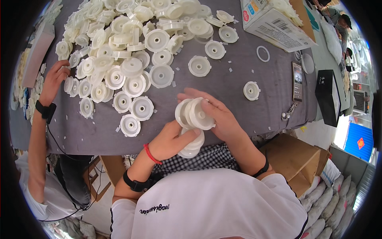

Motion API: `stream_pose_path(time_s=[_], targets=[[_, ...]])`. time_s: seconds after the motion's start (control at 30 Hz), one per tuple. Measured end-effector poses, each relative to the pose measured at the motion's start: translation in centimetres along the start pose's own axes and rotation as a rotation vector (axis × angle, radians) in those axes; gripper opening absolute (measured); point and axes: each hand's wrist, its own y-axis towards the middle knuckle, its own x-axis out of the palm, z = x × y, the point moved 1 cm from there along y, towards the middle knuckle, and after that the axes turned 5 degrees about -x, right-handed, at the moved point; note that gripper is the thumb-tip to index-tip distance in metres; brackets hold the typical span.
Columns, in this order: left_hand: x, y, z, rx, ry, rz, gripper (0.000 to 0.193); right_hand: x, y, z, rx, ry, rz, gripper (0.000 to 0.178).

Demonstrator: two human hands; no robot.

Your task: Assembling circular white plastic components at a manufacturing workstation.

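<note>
My left hand (174, 140) is closed round a few round white plastic caps (191, 146), its thumb pressing on the upper one. Just above it, my right hand (223, 118) grips a short stack of similar white plastic caps (201, 114), thumb on the rim and fingers behind. The two stacks touch or nearly touch, over the table's front edge. Each cap is a shallow disc with small tabs on its rim; loose ones show a hole in the middle. Ahead and to the left, a big heap of white caps (115, 44) covers the grey cloth table (223, 85).
A co-worker's hand (57, 75) reaches into the heap's left side. Single caps (251, 91) and small plastic scraps lie scattered. On the right are a printed carton (274, 30), a clear ring (263, 53), a phone (297, 81) and a black box (328, 97). A cardboard box (292, 157) stands below the table's right.
</note>
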Motion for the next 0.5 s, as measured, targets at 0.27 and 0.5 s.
stream_pose_path(time_s=[0.27,0.5], targets=[[0.11,0.31,0.59,-0.075,-0.007,-0.205,0.03,0.13,0.34,0.47,0.039,-0.095,-0.063,0.038],[-0.22,0.07,0.42,-0.051,0.016,-0.254,0.035,-0.44,0.08,0.11,0.017,-0.08,-0.093,0.032]])
